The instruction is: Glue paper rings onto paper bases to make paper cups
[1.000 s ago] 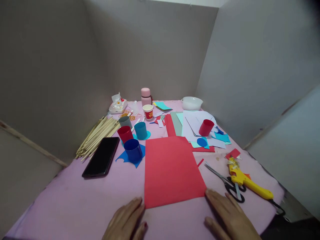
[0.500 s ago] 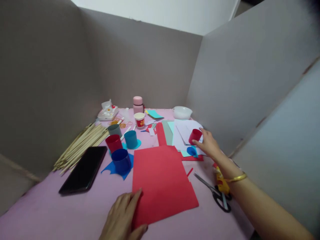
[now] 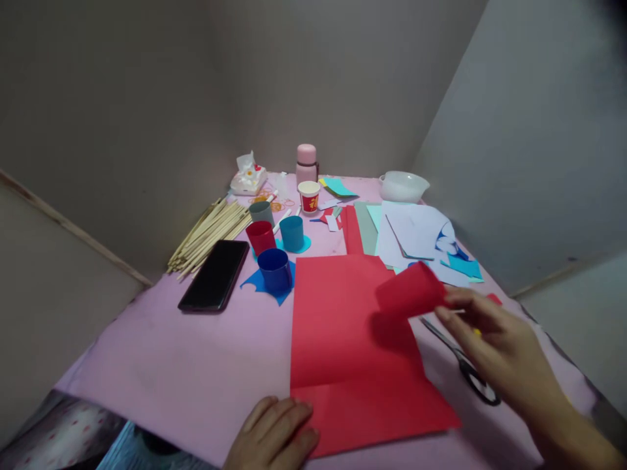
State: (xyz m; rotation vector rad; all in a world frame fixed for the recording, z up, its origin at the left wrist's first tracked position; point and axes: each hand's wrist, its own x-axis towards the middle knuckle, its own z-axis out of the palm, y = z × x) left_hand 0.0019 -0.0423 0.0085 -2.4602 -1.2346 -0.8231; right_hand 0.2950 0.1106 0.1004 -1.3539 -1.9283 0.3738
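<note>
Gripping a red paper tube (image 3: 409, 292) at its near end, the right hand (image 3: 494, 343) holds it tilted above the big red sheet (image 3: 353, 346) on the counter (image 3: 196, 365). Left hand (image 3: 274, 434) lies flat, fingers relaxed, pinning the sheet's near edge. Scissors (image 3: 463, 365) rest just beside the right hand; blue cup (image 3: 274, 269) and phone (image 3: 215, 275) sit well left.

Right hand (image 3: 494, 343) at lower right of frame, fingers closed on a red paper cup (image 3: 410, 295) held tilted above the red sheet (image 3: 353, 339); left hand (image 3: 274, 434) at bottom centre, pressing the sheet's near edge. Scissors (image 3: 460, 365) lie just right of the sheet, partly behind the right hand; black phone (image 3: 214, 275) and bamboo sticks (image 3: 210, 232) sit left of centre on the pink table (image 3: 186, 365).
</note>
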